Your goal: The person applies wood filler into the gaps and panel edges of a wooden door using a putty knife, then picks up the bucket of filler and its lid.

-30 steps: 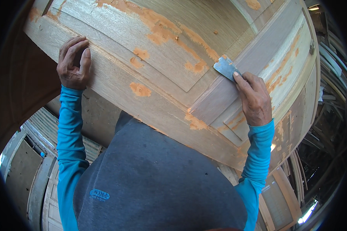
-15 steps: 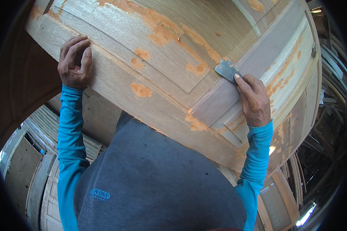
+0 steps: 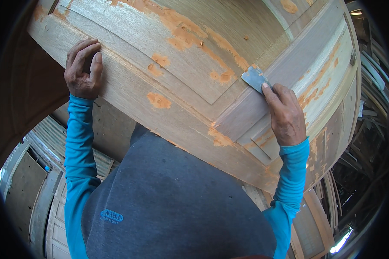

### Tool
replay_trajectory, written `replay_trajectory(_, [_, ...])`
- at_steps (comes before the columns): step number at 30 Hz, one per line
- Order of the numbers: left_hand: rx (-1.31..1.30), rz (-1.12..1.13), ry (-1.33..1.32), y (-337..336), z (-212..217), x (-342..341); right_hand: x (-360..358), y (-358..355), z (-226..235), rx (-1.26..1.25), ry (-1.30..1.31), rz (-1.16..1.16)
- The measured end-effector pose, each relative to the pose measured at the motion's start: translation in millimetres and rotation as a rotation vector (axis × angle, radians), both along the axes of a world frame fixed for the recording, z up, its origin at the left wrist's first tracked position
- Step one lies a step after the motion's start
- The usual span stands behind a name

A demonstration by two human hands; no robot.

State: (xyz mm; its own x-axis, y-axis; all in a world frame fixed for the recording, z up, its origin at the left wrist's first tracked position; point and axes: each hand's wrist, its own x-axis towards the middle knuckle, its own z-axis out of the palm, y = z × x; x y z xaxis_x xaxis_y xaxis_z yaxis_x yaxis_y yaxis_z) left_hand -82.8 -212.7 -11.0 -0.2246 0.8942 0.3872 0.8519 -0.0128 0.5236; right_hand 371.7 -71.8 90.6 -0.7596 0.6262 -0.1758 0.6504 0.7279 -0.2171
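Touching the wooden door [image 3: 129,82] on the right part of its visible face, the metal scraper [image 3: 253,78] had orange filler [image 3: 242,62] at its far edge; tilting that blade could, I judged, have gouged the door's bare wood or torn the filler (how soft it was, I couldn't tell). The scraper jutted from the right hand [image 3: 288,115] toward the door's middle, thumb and fingers nearly closed, pinching one end. Nearer the door's left end, the left hand [image 3: 83,72], half curled around nothing visible, rested by the near edge; too light a touch might have let the door shift.
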Motion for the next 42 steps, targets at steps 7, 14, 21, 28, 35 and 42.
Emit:
replay_trajectory(7, [0.009,0.007,-0.030,0,0,1,-12,3,27,-0.089,-0.168,0.028])
replay_trajectory(14, [0.035,-0.004,-0.045,-2,-1,-1,-17,7,35,-0.141,-0.251,0.035])
replay_trajectory(21, [0.048,-0.010,-0.046,-2,0,-5,-25,15,45,-0.122,-0.318,0.050])
replay_trajectory(28, [0.063,-0.036,-0.064,-2,1,-10,-16,25,69,-0.197,-0.114,-0.122])
replay_trajectory(35, [0.138,-0.161,-0.057,14,26,21,2,-28,45,-0.487,0.429,-0.657])
replay_trajectory(42, [-0.589,-0.659,-0.992,51,76,157,-84,-105,-9,-0.753,1.279,-1.180])
